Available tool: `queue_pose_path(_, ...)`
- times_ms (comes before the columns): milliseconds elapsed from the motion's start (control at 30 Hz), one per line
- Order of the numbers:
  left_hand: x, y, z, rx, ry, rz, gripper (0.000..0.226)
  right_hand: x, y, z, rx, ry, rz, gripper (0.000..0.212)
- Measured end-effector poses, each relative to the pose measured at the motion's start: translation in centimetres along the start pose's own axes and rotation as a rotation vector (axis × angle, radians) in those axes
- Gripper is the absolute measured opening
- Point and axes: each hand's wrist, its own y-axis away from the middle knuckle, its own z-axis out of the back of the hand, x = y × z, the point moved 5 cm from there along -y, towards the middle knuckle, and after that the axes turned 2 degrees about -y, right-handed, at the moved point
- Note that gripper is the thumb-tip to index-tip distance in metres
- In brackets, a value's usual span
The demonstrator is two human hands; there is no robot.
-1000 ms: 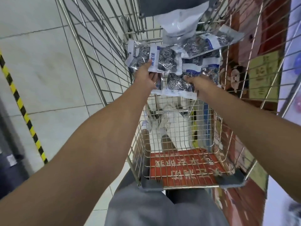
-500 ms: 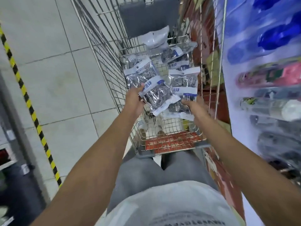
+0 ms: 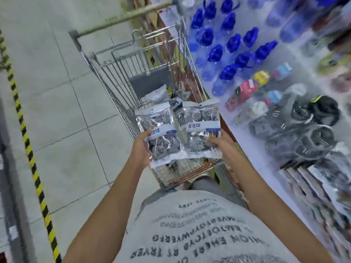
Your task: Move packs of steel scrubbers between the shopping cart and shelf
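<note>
- Pale grey floor tiles [image 3: 62,103] fill the left of my view, crossed by a yellow-and-black hazard stripe [image 3: 28,141] that runs down toward the lower left corner.
- Straight ahead stands the wire shopping cart [image 3: 121,95], its handle bar [image 3: 123,18] at the far end and its near rim just in front of my grey printed shirt [image 3: 199,230].
- My left hand [image 3: 141,149] grips 1 pack of steel scrubbers [image 3: 161,137] by its left edge, thumb laid over the blue-and-white label, fingers curled underneath.
- My right hand [image 3: 221,142] grips a second pack [image 3: 202,128] by its right edge, with my fingertips [image 3: 209,138] showing over the front of the plastic.
- Both packs are held up above the near end of the cart, side by side, edges touching or overlapping in the middle; I cannot tell which.
- More packs [image 3: 177,107] lie in the cart behind the 2 I hold, with a greyish bag [image 3: 157,94] beyond them.
- To my right runs the white shelf [image 3: 252,149], just beside the cart.
- On it, at the far end, stand rows of clear bottles with blue caps [image 3: 228,54].
- Nearer, small colourful items [image 3: 256,88] lie blurred, too soft to name.
- Nearest on the shelf sit dark round things [image 3: 307,130] and flat packets [image 3: 319,186], also blurred.
</note>
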Motion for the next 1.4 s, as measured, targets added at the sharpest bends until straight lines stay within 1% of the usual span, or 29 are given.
queue_pose_path(33, 0.2, 0.5, 0.2, 0.012, -0.003, -0.016, 0.013, -0.7, 1.2, 0.6, -0.011, -0.017, 0.015, 0.064)
queue_pose_path(100, 0.6, 1.9, 0.0, 0.058, -0.024, -0.017, 0.014, -2.1, 4.0, 2.0, -0.064, -0.121, 0.102, 0.052)
queue_pose_path(200, 2.1, 4.0, -0.8, 0.166, -0.169, -0.032, 0.037, -5.3, 8.8, 3.7, -0.048, -0.329, 0.155, 0.048)
queue_pose_path(300, 4.2, 6.4, -3.0, 0.325, -0.294, -0.071, 0.053, -9.7, 12.2, 5.8, -0.072, -0.479, 0.146, 0.052)
queue_pose_path(367, 6.0, 8.1, -4.9, 0.418, -0.32, -0.049, 0.057, -12.3, 13.9, 7.6, -0.104, -0.535, 0.162, 0.054)
queue_pose_path(433, 7.9, 9.8, -6.5, 0.465, -0.373, 0.002, 0.061, -14.8, 15.5, 9.3, -0.107, -0.585, 0.193, 0.056)
queue_pose_path(533, 11.4, 12.2, -9.0, 0.52, -0.472, 0.066, 0.052, -18.9, 17.7, 12.7, -0.134, -0.675, 0.234, 0.06)
queue_pose_path(600, 13.7, 13.6, -10.8, 0.568, -0.523, 0.053, 0.046, -21.6, 19.6, 15.1, -0.182, -0.768, 0.249, 0.058)
queue_pose_path(667, 16.2, 15.4, -12.9, 0.619, -0.581, 0.052, 0.051, -24.1, 22.0, 17.4, -0.261, -0.843, 0.256, 0.057)
queue_pose_path(700, 17.6, 16.3, -13.9, 0.638, -0.613, 0.051, 0.059, -25.5, 23.1, 18.5, -0.302, -0.87, 0.253, 0.058)
queue_pose_path(733, 19.0, 17.2, -15.0, 0.654, -0.64, 0.051, 0.071, -26.9, 24.2, 19.7, -0.342, -0.893, 0.255, 0.06)
queue_pose_path(767, 20.5, 18.3, -16.0, 0.672, -0.664, 0.049, 0.088, -28.5, 25.2, 21.0, -0.377, -0.911, 0.266, 0.064)
queue_pose_path(800, 22.1, 19.3, -17.1, 0.691, -0.681, 0.047, 0.108, -30.0, 26.3, 22.3, -0.402, -0.923, 0.277, 0.071)
queue_pose_path(833, 23.7, 20.3, -18.1, 0.71, -0.698, 0.047, 0.122, -31.6, 27.4, 23.5, -0.418, -0.934, 0.274, 0.08)
queue_pose_path(867, 25.5, 21.3, -19.2, 0.73, -0.719, 0.051, 0.131, -33.4, 28.5, 24.7, -0.43, -0.948, 0.261, 0.09)
queue_pose_path(900, 27.4, 22.4, -20.2, 0.743, -0.748, 0.063, 0.135, -35.0, 29.6, 25.9, -0.437, -0.953, 0.248, 0.097)
queue_pose_path(967, 31.0, 24.7, -22.0, 0.748, -0.769, 0.113, 0.132, -38.3, 31.5, 28.2, -0.471, -0.947, 0.239, 0.102)
queue_pose_path(1000, 32.9, 26.0, -22.9, 0.753, -0.766, 0.14, 0.124, -39.9, 32.5, 29.4, -0.5, -0.948, 0.237, 0.101)
queue_pose_path(1033, 34.7, 27.1, -23.7, 0.764, -0.778, 0.154, 0.122, -41.4, 33.3, 30.7, -0.526, -0.954, 0.235, 0.097)
queue_pose_path(1167, 41.3, 30.7, -26.5, 0.812, -0.852, 0.147, 0.127, -46.8, 36.5, 35.0, -0.619, -0.984, 0.213, 0.063)
queue_pose_path(1200, 42.6, 31.3, -27.0, 0.813, -0.853, 0.155, 0.125, -47.9, 37.1, 36.0, -0.645, -0.998, 0.209, 0.054)
queue_pose_path(1267, 44.9, 32.7, -28.1, 0.816, -0.853, 0.183, 0.108, -50.0, 38.1, 37.9, -0.683, -1.029, 0.207, 0.039)
queue_pose_path(1333, 46.8, 33.8, -29.4, 0.837, -0.862, 0.216, 0.086, -52.1, 38.6, 39.6, -0.703, -1.073, 0.19, 0.038)
queue_pose_path(1400, 48.3, 34.6, -30.9, 0.85, -0.87, 0.233, 0.075, -53.9, 38.8, 41.6, -0.721, -1.095, 0.186, 0.039)
